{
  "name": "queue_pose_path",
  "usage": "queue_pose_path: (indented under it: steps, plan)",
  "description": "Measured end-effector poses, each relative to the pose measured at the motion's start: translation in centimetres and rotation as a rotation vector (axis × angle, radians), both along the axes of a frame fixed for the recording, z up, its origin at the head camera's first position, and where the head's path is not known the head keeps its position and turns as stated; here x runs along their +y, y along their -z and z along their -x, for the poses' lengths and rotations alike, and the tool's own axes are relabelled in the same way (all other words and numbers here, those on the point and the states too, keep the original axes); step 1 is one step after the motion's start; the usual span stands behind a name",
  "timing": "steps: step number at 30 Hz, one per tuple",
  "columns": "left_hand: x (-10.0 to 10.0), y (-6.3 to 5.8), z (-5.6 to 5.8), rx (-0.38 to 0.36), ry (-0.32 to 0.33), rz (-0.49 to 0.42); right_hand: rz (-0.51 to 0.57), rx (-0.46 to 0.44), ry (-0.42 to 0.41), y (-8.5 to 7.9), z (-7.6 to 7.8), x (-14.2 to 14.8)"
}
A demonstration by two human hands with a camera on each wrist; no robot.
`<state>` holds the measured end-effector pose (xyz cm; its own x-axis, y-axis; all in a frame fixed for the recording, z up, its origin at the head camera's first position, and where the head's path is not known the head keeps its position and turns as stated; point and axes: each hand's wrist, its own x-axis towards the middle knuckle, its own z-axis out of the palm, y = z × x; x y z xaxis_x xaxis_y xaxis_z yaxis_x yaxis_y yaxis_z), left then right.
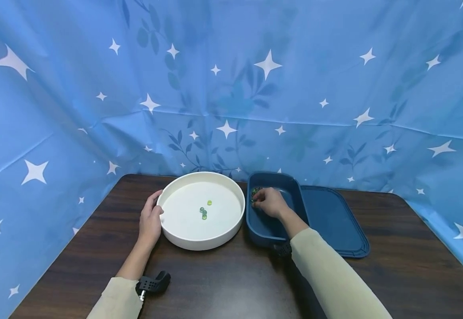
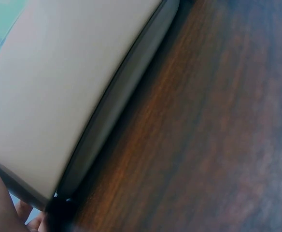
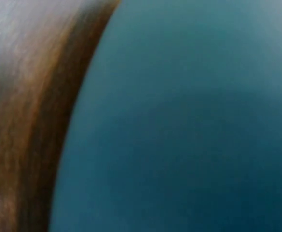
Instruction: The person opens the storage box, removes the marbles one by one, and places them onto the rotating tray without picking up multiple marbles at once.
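Note:
A round white tray (image 1: 183,228) stands left of centre in the head view, with several small green and yellow glass marbles (image 1: 209,202) on its floor. My left hand (image 1: 150,221) grips the tray's left rim, thumb over the edge and fingers along the outer wall. In the left wrist view the tray's pale side (image 2: 73,87) fills the upper left. Inside the dark blue box (image 1: 263,226), my right hand (image 1: 270,201) reaches to the left wall with curled fingers. Its fingertips are among more marbles (image 1: 254,191); I cannot tell whether they pinch one. The right wrist view shows only the box's blue wall (image 3: 179,121) up close.
A flat blue lid (image 1: 335,217) lies right of the box, partly beside its wall. The dark wooden table (image 1: 223,279) ends at a blue starry curtain (image 1: 231,88) behind. A black wrist strap (image 1: 153,282) sits on the left forearm.

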<state>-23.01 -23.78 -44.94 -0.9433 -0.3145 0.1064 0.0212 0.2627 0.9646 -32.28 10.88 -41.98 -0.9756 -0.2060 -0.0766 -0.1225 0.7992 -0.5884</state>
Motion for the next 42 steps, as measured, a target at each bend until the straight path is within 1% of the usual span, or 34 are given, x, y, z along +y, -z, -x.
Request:
queue_pose_path:
  steps: [4,9,17,25,34,38,42]
  plan:
    - [0.0,-0.2,0.0,-0.001,-0.008,-0.001,-0.005,0.006,-0.002,-0.1,0.1,-0.2]
    - [0.0,-0.2,-0.1,-0.011,0.002,-0.005,-0.008,-0.007,0.009,-0.2,0.1,-0.2]
    - [0.1,-0.1,0.1,-0.020,0.004,-0.008,0.044,-0.019,0.022,-0.5,-0.3,0.2]
    - [0.2,-0.2,0.0,-0.009,0.002,-0.018,0.082,0.037,0.038,-1.2,-0.4,0.2]
    - [0.1,-0.2,-0.2,-0.006,0.006,-0.025,0.152,0.108,0.083,-2.7,-1.3,-1.0]
    - [0.1,-0.2,-0.2,-0.006,0.012,-0.019,0.185,0.121,0.119,-3.4,-1.6,-1.7]
    - [0.2,-0.2,-0.2,-0.004,0.018,-0.017,0.213,0.123,0.118,-3.8,-1.9,-2.3]
